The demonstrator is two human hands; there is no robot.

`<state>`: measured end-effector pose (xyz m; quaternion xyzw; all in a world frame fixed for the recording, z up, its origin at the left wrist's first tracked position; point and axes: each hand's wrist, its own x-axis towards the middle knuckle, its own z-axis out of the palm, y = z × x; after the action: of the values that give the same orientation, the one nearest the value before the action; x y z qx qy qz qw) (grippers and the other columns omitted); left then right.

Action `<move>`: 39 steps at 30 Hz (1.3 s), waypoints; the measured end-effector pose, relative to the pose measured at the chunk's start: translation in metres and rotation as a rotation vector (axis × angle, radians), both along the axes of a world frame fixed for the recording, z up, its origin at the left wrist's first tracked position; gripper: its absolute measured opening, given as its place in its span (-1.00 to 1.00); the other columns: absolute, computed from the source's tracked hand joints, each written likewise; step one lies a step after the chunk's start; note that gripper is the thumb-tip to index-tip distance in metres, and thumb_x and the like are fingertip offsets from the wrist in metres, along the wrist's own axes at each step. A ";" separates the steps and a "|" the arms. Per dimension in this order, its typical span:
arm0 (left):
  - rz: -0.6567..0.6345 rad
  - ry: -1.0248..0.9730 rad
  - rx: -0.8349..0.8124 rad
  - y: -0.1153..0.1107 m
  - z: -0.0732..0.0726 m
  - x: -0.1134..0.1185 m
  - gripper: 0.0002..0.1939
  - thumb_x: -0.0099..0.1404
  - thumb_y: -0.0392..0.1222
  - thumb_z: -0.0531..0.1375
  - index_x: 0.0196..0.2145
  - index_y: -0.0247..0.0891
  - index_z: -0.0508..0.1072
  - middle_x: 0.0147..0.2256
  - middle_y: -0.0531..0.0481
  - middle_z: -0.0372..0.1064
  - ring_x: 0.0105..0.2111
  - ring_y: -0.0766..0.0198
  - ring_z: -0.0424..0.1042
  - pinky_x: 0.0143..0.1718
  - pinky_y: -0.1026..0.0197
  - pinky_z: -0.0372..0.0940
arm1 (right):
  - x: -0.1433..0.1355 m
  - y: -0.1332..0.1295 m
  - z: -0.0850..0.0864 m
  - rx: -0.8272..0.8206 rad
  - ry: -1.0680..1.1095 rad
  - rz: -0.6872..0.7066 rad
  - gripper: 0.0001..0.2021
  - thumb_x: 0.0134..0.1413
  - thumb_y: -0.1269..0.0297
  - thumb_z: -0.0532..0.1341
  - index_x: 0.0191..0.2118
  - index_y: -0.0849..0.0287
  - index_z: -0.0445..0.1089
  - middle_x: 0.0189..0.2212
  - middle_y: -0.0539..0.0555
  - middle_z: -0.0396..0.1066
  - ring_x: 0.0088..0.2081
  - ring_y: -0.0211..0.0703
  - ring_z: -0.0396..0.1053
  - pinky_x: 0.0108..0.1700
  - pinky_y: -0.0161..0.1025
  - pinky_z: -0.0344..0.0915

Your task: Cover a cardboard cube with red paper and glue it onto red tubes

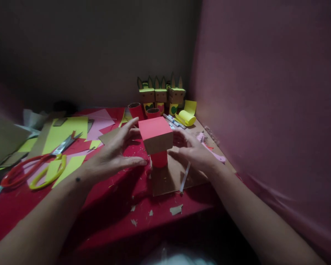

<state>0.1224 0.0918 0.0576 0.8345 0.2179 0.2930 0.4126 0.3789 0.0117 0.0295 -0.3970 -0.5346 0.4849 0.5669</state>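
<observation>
A cardboard box with a red paper top (155, 128) stands upright on a red paper tube (159, 159), which rests on a flat piece of cardboard (165, 184). My left hand (114, 151) is at the box's left side, thumb and fingers spread apart and holding nothing. On the other side, my right hand (193, 149) is close to the box with its fingers stretched toward it. Its fingertips are partly hidden behind the box, so contact is unclear. A thin whitish stick (185, 178) lies on the cardboard beneath my right hand.
Scissors with red and yellow handles (48, 167) lie on coloured paper sheets (67, 134) at left. Behind stand several cardboard figures with pointed ears (160, 95), red tubes (136, 110), a yellow paper roll (187, 117) and markers (176, 121). A pink wall (264, 92) borders the right.
</observation>
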 end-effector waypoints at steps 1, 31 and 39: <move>0.002 0.005 -0.030 0.000 -0.002 0.000 0.08 0.23 -0.04 0.50 0.52 0.12 0.00 0.31 -0.21 0.33 0.31 -0.27 0.34 0.28 -0.31 0.36 | 0.003 0.000 0.004 0.003 0.054 -0.070 -0.52 -0.10 0.36 0.36 0.03 0.02 0.40 0.10 0.14 0.51 0.27 0.12 0.40 0.42 0.16 0.25; 0.101 -0.083 -0.114 0.002 -0.021 0.022 0.04 0.19 -0.08 0.46 0.47 -0.16 0.04 0.34 -0.36 0.28 0.32 -0.26 0.31 0.25 -0.29 0.32 | -0.001 0.016 0.014 0.111 -0.079 0.083 0.03 -0.30 0.19 0.62 0.38 0.02 0.27 0.31 0.24 0.42 0.28 0.21 0.42 0.31 0.13 0.39; 0.057 -0.158 -0.252 -0.004 -0.028 0.035 -0.05 0.11 -0.16 0.48 0.38 -0.24 0.21 0.28 -0.34 0.34 0.31 -0.24 0.30 0.28 -0.26 0.26 | 0.003 0.020 0.035 0.266 -0.211 -0.036 0.16 -0.16 -0.06 0.56 0.53 -0.23 -0.01 0.40 0.17 0.25 0.40 0.18 0.26 0.37 0.17 0.29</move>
<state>0.1569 0.0880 0.0296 0.7440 0.2433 0.3397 0.5214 0.3822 0.0315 0.0644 -0.3767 -0.6437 0.3552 0.5636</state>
